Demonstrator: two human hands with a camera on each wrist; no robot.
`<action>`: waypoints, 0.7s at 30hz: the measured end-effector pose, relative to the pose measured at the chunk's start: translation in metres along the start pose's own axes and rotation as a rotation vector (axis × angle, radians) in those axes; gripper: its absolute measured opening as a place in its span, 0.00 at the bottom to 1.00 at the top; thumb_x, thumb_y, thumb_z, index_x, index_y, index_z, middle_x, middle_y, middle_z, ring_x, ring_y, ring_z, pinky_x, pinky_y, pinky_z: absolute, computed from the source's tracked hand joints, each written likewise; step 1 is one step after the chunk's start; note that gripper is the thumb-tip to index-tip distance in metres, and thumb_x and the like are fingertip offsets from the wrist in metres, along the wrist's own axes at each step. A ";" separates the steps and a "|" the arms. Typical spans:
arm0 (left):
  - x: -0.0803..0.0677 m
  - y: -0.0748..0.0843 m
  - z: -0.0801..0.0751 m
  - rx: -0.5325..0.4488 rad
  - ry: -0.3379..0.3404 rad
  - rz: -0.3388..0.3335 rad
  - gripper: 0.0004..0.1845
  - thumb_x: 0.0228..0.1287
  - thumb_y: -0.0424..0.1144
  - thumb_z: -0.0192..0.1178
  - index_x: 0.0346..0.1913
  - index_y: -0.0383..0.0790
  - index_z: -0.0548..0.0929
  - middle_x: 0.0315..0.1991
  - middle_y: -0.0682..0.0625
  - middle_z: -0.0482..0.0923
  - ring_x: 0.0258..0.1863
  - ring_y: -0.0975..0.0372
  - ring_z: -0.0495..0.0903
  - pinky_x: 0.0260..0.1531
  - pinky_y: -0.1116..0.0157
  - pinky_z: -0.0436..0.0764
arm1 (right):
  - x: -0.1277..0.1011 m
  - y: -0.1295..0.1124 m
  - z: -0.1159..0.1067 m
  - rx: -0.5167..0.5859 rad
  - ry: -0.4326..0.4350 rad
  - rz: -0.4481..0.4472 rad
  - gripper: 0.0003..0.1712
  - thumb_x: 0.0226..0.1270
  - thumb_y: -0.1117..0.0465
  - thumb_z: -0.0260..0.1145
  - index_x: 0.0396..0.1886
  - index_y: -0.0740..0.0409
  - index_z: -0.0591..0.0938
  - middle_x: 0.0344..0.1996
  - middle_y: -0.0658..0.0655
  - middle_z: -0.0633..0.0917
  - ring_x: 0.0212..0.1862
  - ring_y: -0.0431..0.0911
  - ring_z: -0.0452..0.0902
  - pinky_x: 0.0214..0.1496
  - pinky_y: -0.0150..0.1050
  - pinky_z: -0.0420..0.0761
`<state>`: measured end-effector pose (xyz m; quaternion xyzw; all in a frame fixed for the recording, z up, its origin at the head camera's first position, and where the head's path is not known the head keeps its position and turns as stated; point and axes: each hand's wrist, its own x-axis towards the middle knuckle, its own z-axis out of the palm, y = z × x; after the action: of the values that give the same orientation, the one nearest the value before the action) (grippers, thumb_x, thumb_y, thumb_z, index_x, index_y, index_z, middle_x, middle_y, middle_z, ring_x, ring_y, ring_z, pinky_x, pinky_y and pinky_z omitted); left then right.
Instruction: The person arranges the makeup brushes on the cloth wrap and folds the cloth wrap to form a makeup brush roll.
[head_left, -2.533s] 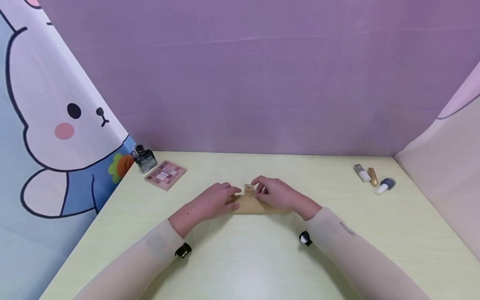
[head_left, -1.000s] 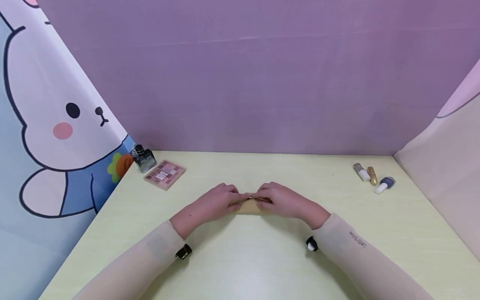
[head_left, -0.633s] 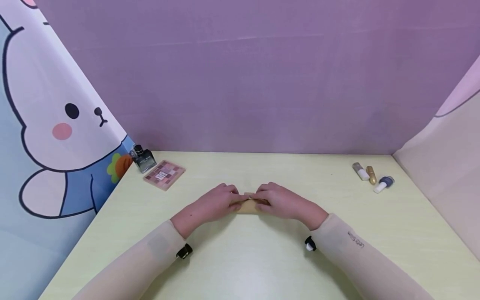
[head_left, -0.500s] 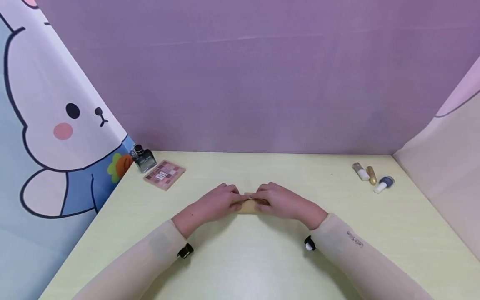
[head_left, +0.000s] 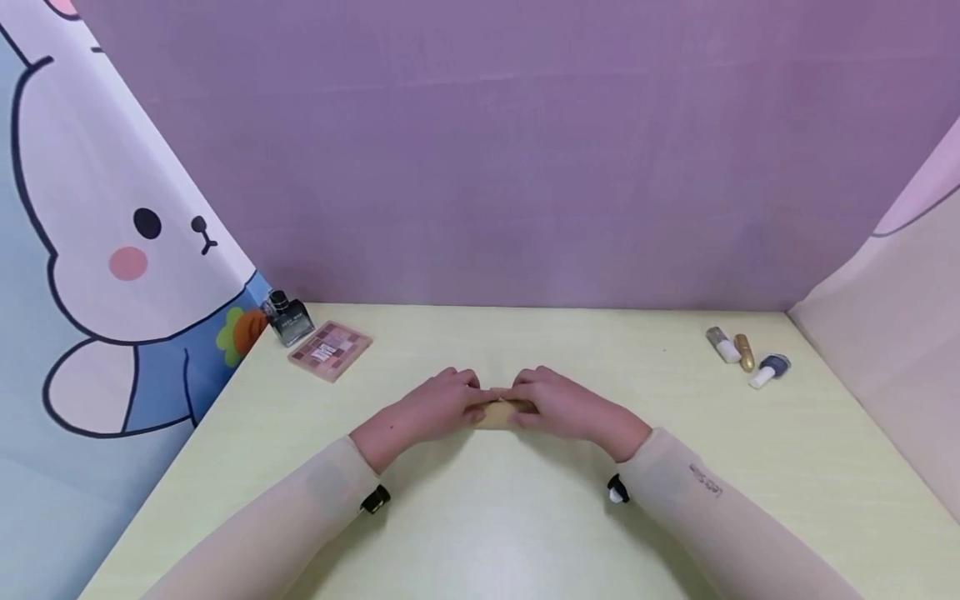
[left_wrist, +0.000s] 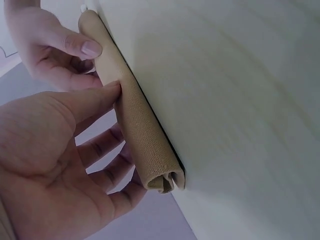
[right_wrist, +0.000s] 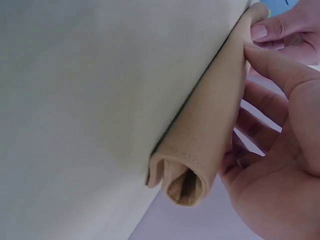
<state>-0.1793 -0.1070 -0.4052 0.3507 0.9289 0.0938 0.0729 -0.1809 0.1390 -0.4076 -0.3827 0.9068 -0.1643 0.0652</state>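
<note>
A rolled tan pouch [head_left: 493,417] lies on the table in front of me, its long side running left to right. My left hand [head_left: 435,406] grips its left part, thumb on the near face and fingers behind, as the left wrist view shows along the roll [left_wrist: 142,132]. From the other side my right hand [head_left: 562,404] holds the right part the same way. Both index fingers meet over the top middle and hide the fastening there. In the right wrist view the end of the pouch [right_wrist: 200,120] shows curled layers with a hollow inside.
A dark perfume bottle [head_left: 289,318] and a pink eyeshadow palette [head_left: 330,351] sit at the back left. Toward the back right lie a grey-and-white bottle [head_left: 723,345], a gold tube [head_left: 744,353] and a white-and-dark-blue bottle [head_left: 770,370]. A purple cloth [head_left: 480,167] hangs behind the table.
Earlier a tab with a metal snap stood up at the pouch's middle between my parted hands. Since then both hands have come together and cover it. Over the last half second they barely shift.
</note>
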 end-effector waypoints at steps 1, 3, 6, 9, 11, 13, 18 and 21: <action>-0.001 -0.001 0.000 0.001 -0.002 -0.003 0.23 0.79 0.41 0.64 0.73 0.51 0.82 0.51 0.45 0.84 0.43 0.56 0.75 0.44 0.62 0.78 | -0.001 0.000 0.000 0.003 0.001 -0.005 0.26 0.75 0.59 0.71 0.71 0.54 0.83 0.49 0.53 0.87 0.45 0.43 0.73 0.48 0.36 0.76; -0.002 -0.002 -0.001 0.006 -0.003 -0.004 0.22 0.79 0.41 0.64 0.71 0.49 0.83 0.51 0.46 0.85 0.43 0.57 0.75 0.44 0.62 0.78 | -0.001 0.000 0.001 0.001 0.005 -0.018 0.27 0.76 0.59 0.71 0.73 0.53 0.82 0.49 0.53 0.87 0.46 0.43 0.74 0.49 0.37 0.78; -0.004 -0.005 -0.001 0.022 0.003 0.011 0.21 0.78 0.40 0.65 0.70 0.48 0.84 0.51 0.47 0.85 0.44 0.57 0.77 0.46 0.62 0.79 | -0.004 -0.003 -0.001 -0.009 0.005 -0.024 0.28 0.76 0.59 0.71 0.74 0.53 0.81 0.51 0.53 0.87 0.47 0.44 0.75 0.51 0.38 0.79; -0.006 -0.006 -0.003 0.044 -0.003 0.038 0.24 0.79 0.41 0.64 0.73 0.48 0.81 0.53 0.46 0.86 0.48 0.56 0.79 0.49 0.61 0.82 | -0.007 -0.005 -0.005 -0.028 0.013 -0.029 0.26 0.76 0.59 0.70 0.71 0.56 0.82 0.53 0.53 0.88 0.50 0.46 0.77 0.53 0.40 0.82; -0.008 -0.005 -0.006 0.042 -0.004 0.048 0.25 0.79 0.42 0.64 0.75 0.47 0.79 0.55 0.46 0.86 0.50 0.55 0.81 0.51 0.59 0.84 | -0.010 -0.006 -0.010 -0.037 0.030 -0.028 0.23 0.77 0.59 0.69 0.69 0.57 0.84 0.55 0.53 0.88 0.53 0.48 0.80 0.57 0.43 0.84; -0.012 -0.005 -0.011 0.034 -0.004 0.043 0.25 0.79 0.44 0.64 0.75 0.48 0.79 0.57 0.46 0.86 0.52 0.55 0.81 0.53 0.58 0.85 | -0.014 -0.007 -0.016 -0.056 0.056 -0.029 0.21 0.77 0.59 0.69 0.66 0.59 0.85 0.56 0.55 0.89 0.57 0.50 0.82 0.61 0.47 0.85; -0.028 -0.006 -0.030 0.018 0.039 0.022 0.24 0.79 0.46 0.63 0.74 0.47 0.80 0.63 0.45 0.84 0.61 0.52 0.81 0.63 0.53 0.84 | -0.029 -0.007 -0.038 -0.128 0.141 -0.001 0.21 0.76 0.57 0.71 0.63 0.61 0.86 0.58 0.58 0.88 0.60 0.54 0.83 0.64 0.51 0.85; -0.038 -0.007 -0.042 0.022 0.092 0.016 0.24 0.79 0.46 0.64 0.73 0.46 0.81 0.67 0.44 0.82 0.66 0.49 0.80 0.68 0.49 0.81 | -0.041 -0.005 -0.051 -0.220 0.221 0.009 0.21 0.74 0.57 0.73 0.62 0.62 0.86 0.56 0.60 0.89 0.58 0.55 0.84 0.63 0.52 0.86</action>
<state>-0.1645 -0.1428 -0.3630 0.3542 0.9294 0.1000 0.0254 -0.1610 0.1780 -0.3585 -0.3629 0.9228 -0.1047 -0.0765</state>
